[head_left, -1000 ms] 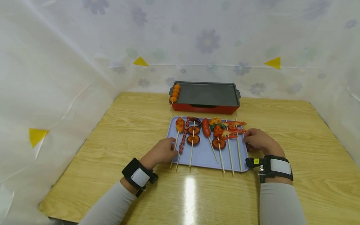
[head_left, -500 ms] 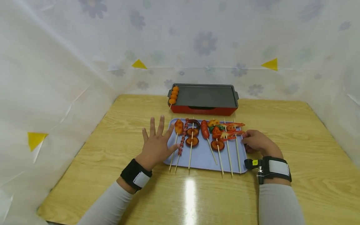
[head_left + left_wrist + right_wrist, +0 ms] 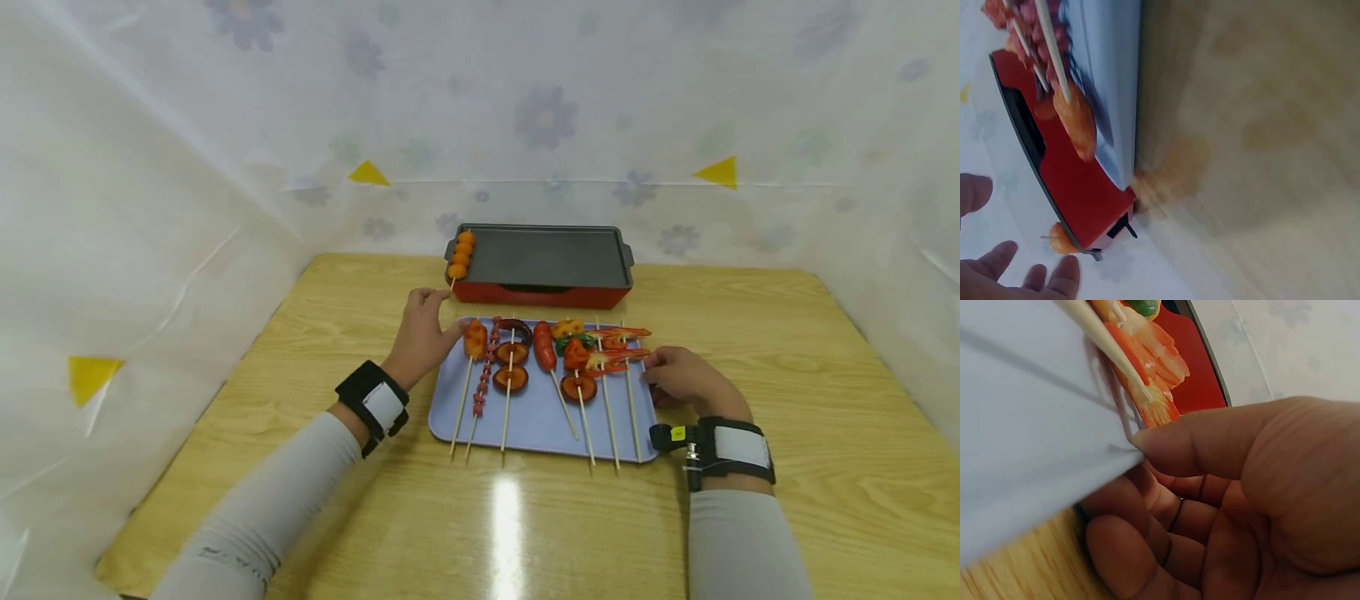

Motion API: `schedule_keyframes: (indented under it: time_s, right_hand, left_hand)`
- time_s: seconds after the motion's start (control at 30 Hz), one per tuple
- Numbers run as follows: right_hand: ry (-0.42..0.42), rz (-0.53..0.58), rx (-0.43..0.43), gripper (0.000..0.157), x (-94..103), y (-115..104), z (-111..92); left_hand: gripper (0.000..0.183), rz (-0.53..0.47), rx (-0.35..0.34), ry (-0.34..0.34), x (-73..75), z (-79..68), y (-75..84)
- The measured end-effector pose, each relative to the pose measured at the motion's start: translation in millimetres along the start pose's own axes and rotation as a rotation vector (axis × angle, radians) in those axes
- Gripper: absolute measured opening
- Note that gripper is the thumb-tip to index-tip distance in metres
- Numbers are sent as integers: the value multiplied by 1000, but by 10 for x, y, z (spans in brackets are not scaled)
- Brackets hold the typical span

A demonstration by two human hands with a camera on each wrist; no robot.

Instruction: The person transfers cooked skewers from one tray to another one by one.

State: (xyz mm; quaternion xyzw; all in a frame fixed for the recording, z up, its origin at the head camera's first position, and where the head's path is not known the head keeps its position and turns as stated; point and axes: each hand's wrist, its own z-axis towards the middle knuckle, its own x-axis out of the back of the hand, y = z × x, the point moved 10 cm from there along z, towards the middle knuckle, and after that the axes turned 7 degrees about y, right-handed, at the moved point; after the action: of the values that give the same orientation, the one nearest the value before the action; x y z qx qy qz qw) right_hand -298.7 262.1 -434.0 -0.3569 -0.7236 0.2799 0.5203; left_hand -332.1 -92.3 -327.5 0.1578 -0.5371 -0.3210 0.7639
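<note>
My left hand [image 3: 422, 337] is beside the left end of a red grill [image 3: 555, 295] with a dark top. Its fingertips are close to the stick of a skewer of orange balls [image 3: 461, 257] on that grill; in the left wrist view the thumb and fingers [image 3: 1065, 275] are apart. My right hand [image 3: 686, 382] pinches the right rim of a lilac tray [image 3: 543, 425], thumb on top and fingers beneath. On the tray lie a sausage skewer [image 3: 544, 346], a mushroom skewer [image 3: 511, 379], a skewer of small pink pieces [image 3: 483, 375], an orange-brown piece [image 3: 475, 340] and shrimp skewers [image 3: 618, 358].
The wooden table [image 3: 360, 517] carries the tray, with the grill right behind it. A flowered sheet [image 3: 547, 67] hangs behind and at both sides. Several skewer sticks jut over the tray's front rim.
My left hand has let go of the tray's left side, spread its fingers and moved forward to the orange-ball skewer's stick. The right hand stays on the tray rim.
</note>
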Motion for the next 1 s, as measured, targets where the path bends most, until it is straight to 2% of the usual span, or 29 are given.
schedule_keyframes:
  time_s: [0.1, 0.2, 0.3, 0.47, 0.53, 0.67, 0.77, 0.87, 1.0]
  right_hand:
    - [3, 4, 8, 14, -7, 4, -3]
    - [-6, 19, 11, 14, -32, 8, -7]
    - [-13, 26, 14, 13, -65, 9, -3]
    - [0, 22, 0, 14, -76, 20, 11]
    - [0, 21, -11, 14, -81, 30, 20]
    - [0, 15, -31, 15, -83, 46, 34]
    - [2, 12, -31, 15, -70, 43, 41]
    - [13, 13, -28, 14, -46, 38, 51]
    - [15, 13, -30, 14, -28, 55, 44]
  left_hand:
    - [46, -51, 25, 32, 16, 209, -43]
    - [42, -32, 22, 52, 5, 397, -91]
    - [42, 5, 55, 70, 7, 551, -160]
    - [28, 3, 204, 76, 36, 730, -282]
    - [20, 10, 269, 55, 32, 766, -324]
    - [6, 29, 351, -1, 9, 798, -363]
    - [21, 42, 374, -46, -8, 821, -352]
    - [39, 100, 371, -104, -29, 851, -316]
    - [47, 209, 342, -178, -68, 884, -248]
